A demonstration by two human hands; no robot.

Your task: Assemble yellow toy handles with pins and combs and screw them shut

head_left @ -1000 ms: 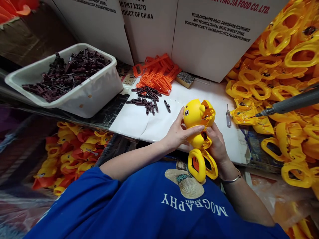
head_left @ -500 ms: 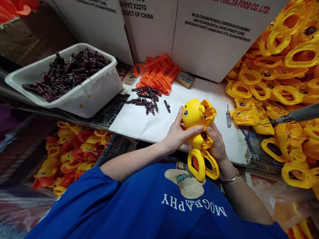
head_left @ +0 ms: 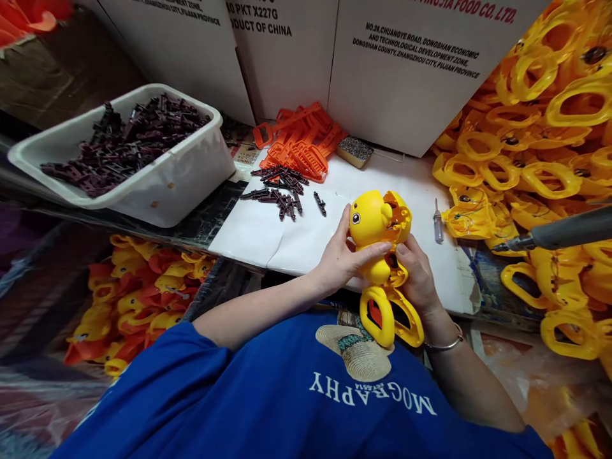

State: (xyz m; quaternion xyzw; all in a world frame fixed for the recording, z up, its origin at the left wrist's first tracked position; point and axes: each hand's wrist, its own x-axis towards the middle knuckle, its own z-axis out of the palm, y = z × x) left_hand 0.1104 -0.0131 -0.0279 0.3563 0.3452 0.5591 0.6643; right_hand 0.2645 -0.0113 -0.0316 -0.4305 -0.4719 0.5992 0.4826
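My left hand (head_left: 342,255) grips the front half of a yellow duck-shaped shell (head_left: 370,220), its thumb lying across the yellow plastic. On the other side, my right hand (head_left: 418,271) holds the matching yellow half (head_left: 400,220). The two halves stand slightly apart, with orange and dark parts showing between them. Their loop handles (head_left: 377,317) hang below, in front of the blue shirt. Dark small parts (head_left: 287,188) lie on the white board (head_left: 306,239), beside a heap of orange pieces (head_left: 306,143). A small screwdriver (head_left: 438,223) rests right of my hands.
A white bin (head_left: 191,172) of dark parts stands at left. Yellow shells (head_left: 535,140) are piled at right, below a hanging power driver (head_left: 568,231). A tin of screws (head_left: 354,152) sits near the cartons (head_left: 406,83). Finished-looking ducks (head_left: 138,293) lie lower left.
The right yellow half and my right hand have shifted slightly, its handle swinging a little to the right. The hanging driver has moved left and down in view.
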